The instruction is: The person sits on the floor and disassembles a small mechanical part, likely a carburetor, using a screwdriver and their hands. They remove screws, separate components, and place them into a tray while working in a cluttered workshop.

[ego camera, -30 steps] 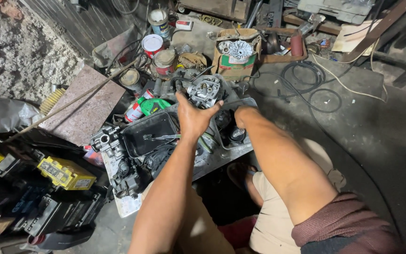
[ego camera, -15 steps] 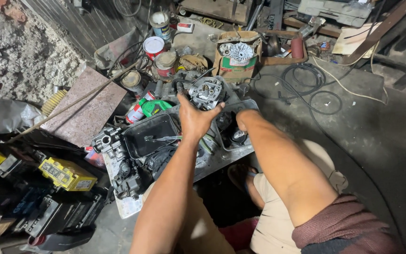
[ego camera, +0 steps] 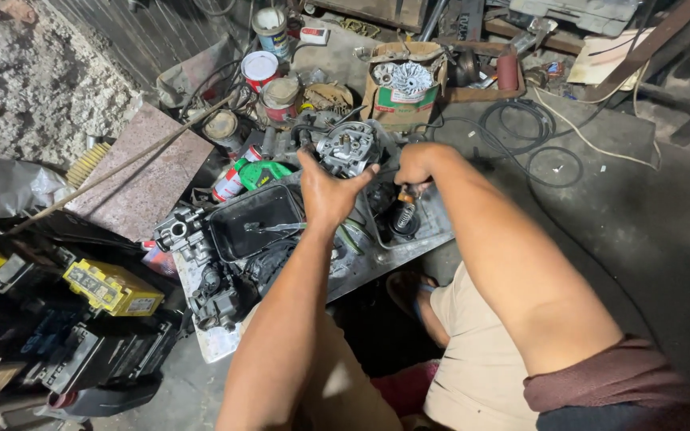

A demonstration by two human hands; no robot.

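The left hand (ego camera: 327,191) is gripping the grey cast-metal engine part (ego camera: 346,147), a compact block with round openings and small fittings on its upper face; the fingers are curled around its near and left sides, with the thumb stretched out to the right along its near edge; the part is being held at the far edge of the flat metal work tray (ego camera: 433,235), just in front of the open cardboard box (ego camera: 403,92); its open face is pointing up toward the camera; the block is roughly as broad as it is long, so no long axis can be told.

The right hand (ego camera: 414,164) is clenched around the orange-handled tool (ego camera: 403,197), just to the right of the engine part; the tool's shaft is pointing down and toward the person, its long axis running nearly upright; its lower end is sitting beside a dark coil spring (ego camera: 401,217) on the tray; whether the tool tip is touching the engine part cannot be told.

To the left of the left forearm, a shallow black rectangular pan (ego camera: 253,223) is lying on the tray; a green-labelled spray can (ego camera: 237,179) is lying on its side beyond the pan; a yellow rectangular box (ego camera: 111,287) is resting well to the left; black looped cable (ego camera: 521,132) is lying on the concrete floor (ego camera: 640,239) to the right.
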